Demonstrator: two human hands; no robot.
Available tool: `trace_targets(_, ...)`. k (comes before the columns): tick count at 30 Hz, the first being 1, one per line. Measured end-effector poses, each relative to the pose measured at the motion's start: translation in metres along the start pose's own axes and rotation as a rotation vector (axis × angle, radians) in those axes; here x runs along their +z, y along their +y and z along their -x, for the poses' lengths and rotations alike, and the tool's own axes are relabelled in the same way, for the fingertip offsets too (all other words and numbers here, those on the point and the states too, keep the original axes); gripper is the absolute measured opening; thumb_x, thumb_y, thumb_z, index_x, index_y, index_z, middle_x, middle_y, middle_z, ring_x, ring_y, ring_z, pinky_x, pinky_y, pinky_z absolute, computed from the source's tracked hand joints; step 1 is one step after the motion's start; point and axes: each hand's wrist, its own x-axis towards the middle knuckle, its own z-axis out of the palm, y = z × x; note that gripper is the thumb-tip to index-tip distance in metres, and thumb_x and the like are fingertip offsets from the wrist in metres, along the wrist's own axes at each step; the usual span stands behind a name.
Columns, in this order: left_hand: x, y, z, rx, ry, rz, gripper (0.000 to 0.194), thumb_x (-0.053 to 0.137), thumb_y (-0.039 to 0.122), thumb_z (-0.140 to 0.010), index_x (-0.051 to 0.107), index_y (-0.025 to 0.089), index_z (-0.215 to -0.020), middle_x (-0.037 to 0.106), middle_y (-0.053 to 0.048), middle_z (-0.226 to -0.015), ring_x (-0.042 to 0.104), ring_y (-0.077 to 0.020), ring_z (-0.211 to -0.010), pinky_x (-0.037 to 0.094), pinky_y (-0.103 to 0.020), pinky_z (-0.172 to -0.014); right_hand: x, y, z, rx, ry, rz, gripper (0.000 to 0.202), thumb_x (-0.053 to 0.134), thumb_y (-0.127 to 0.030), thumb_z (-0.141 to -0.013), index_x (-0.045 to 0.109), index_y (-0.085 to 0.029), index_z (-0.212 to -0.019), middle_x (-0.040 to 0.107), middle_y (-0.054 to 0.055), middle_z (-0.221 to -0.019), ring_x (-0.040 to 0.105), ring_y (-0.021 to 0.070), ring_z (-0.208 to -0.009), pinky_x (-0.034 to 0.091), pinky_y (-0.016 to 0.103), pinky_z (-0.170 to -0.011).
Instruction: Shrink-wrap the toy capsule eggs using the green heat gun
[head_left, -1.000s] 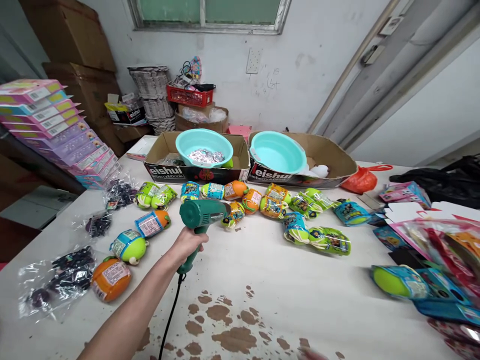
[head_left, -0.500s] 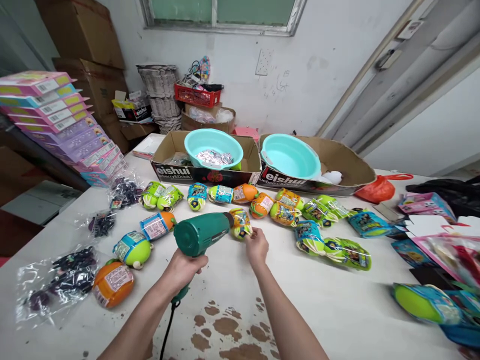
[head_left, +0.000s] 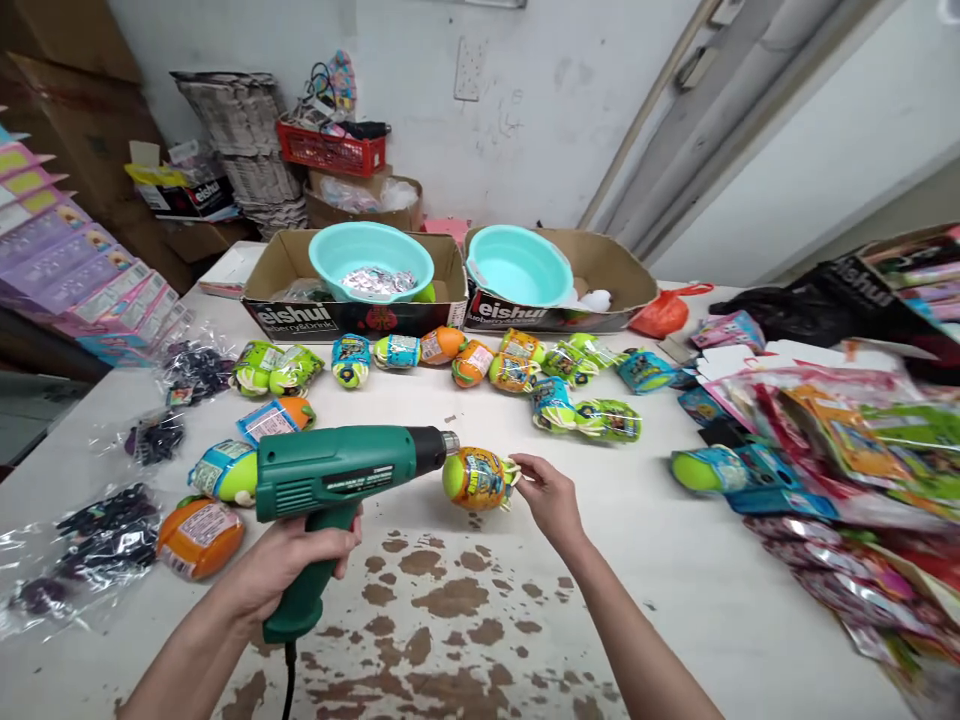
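Observation:
My left hand [head_left: 300, 555] is wrapped round the grip of a green heat gun [head_left: 337, 470], its metal nozzle pointing right. Just off the nozzle hangs a green toy egg in an orange printed wrapper [head_left: 480, 480], lying sideways. Its pale stringy end is pinched in the fingertips of my right hand [head_left: 551, 495]. Behind them, several wrapped green and orange toys stand in a row, among them a blue-wrapped one [head_left: 351, 362] and an orange one [head_left: 442, 346]. An orange toy [head_left: 200, 538] lies left of the heat gun.
Two turquoise basins [head_left: 517, 268] sit in cardboard boxes [head_left: 300, 320] at the back. Clear bags of dark pieces [head_left: 105, 545] lie on the left. Flat colourful packaging [head_left: 847, 420] is heaped on the right. A power cord [head_left: 289, 680] trails from the heat gun. Brown worn patches [head_left: 450, 597] mark the tabletop.
My right hand has lifted the orange-wrapped toy egg out of the back row and brought it nearer. The heat gun has swung level, its nozzle now beside the egg. The view has shifted right.

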Motion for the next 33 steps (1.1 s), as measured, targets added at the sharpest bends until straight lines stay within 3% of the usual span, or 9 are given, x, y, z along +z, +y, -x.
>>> trace_targets(5,0.02,0.001,0.024,-0.054,-0.051,-0.033,0.018,0.065,0.028,-0.072,0.064,0.017,-0.087,0.063,-0.001,-0.079,0.054,-0.0145,-0.058,0.043,-0.028,-0.062,-0.027,0.013,0.037,0.308,0.083,-0.345,0.035,0.077,-0.028,-0.055,0.071,-0.02,-0.089,0.073,0.004,-0.083,0.063,0.0178,-0.07,0.051,0.028,-0.062)
trace_targets(11,0.055,-0.008,0.047,-0.074,-0.093,-0.05,0.019,0.069,0.031,-0.066,0.066,0.018,-0.08,0.063,-0.001,-0.074,0.052,-0.0156,-0.059,0.044,-0.028,-0.059,-0.037,0.028,0.079,0.433,0.161,-0.583,0.039,0.08,-0.027,-0.051,0.072,-0.018,-0.088,0.073,0.004,-0.081,0.062,0.0156,-0.061,0.047,0.024,-0.052)
trace_targets(14,0.07,-0.02,0.058,-0.097,-0.072,-0.101,0.018,0.069,0.032,-0.068,0.067,0.018,-0.08,0.064,-0.002,-0.076,0.054,-0.0166,-0.064,0.045,-0.028,-0.062,-0.037,0.029,0.097,0.481,0.177,-0.654,0.034,0.08,-0.023,-0.049,0.072,-0.018,-0.082,0.072,0.003,-0.074,0.062,0.0151,-0.061,0.05,0.025,-0.056)
trace_targets(19,0.089,-0.033,0.076,-0.105,-0.184,-0.118,0.016,0.067,0.029,-0.069,0.066,0.017,-0.08,0.062,-0.002,-0.074,0.051,-0.0162,-0.065,0.044,-0.028,-0.062,-0.042,0.026,0.126,0.539,0.171,-0.714,0.031,0.08,-0.02,-0.05,0.072,-0.017,-0.079,0.072,0.003,-0.074,0.065,0.0166,-0.066,0.055,0.028,-0.064)
trace_targets(22,0.094,-0.032,0.086,-0.004,-0.107,-0.183,0.011,0.063,0.027,-0.071,0.065,0.018,-0.076,0.06,-0.001,-0.07,0.051,-0.0163,-0.066,0.044,-0.027,-0.065,-0.047,0.024,0.143,0.579,0.152,-0.735,0.031,0.081,-0.017,-0.047,0.072,-0.016,-0.077,0.073,0.004,-0.076,0.067,0.0181,-0.071,0.056,0.029,-0.069)
trace_targets(24,0.094,-0.032,0.096,-0.009,-0.067,-0.23,0.008,0.061,0.027,-0.071,0.064,0.019,-0.071,0.058,0.0,-0.066,0.05,-0.0162,-0.065,0.042,-0.028,-0.064,-0.05,0.023,0.154,0.597,0.146,-0.746,0.031,0.081,-0.016,-0.045,0.072,-0.017,-0.075,0.073,0.004,-0.077,0.068,0.0189,-0.074,0.056,0.03,-0.073)
trace_targets(27,0.094,-0.036,0.115,-0.081,-0.117,-0.259,0.007,0.062,0.025,-0.068,0.063,0.019,-0.069,0.056,0.0,-0.064,0.047,-0.0156,-0.062,0.04,-0.028,-0.06,-0.053,0.018,0.169,0.584,0.146,-0.677,0.03,0.081,-0.021,-0.047,0.072,-0.017,-0.075,0.073,0.004,-0.076,0.068,0.0203,-0.073,0.057,0.032,-0.073)
trace_targets(30,0.094,-0.045,0.129,-0.052,-0.172,-0.246,0.008,0.062,0.027,-0.069,0.063,0.019,-0.069,0.056,-0.002,-0.066,0.048,-0.0165,-0.064,0.041,-0.028,-0.062,-0.056,0.009,0.187,0.575,0.086,-0.531,0.033,0.081,-0.026,-0.051,0.072,-0.017,-0.081,0.073,0.004,-0.076,0.068,0.0199,-0.069,0.057,0.03,-0.067)
trace_targets(33,0.089,-0.055,0.139,-0.021,-0.093,-0.257,0.013,0.06,0.029,-0.07,0.06,0.019,-0.062,0.055,-0.001,-0.064,0.049,-0.0171,-0.064,0.042,-0.029,-0.063,-0.063,0.002,0.213,0.618,0.007,-0.474,0.039,0.082,-0.028,-0.05,0.073,-0.016,-0.086,0.073,0.005,-0.077,0.067,0.018,-0.067,0.055,0.026,-0.062)
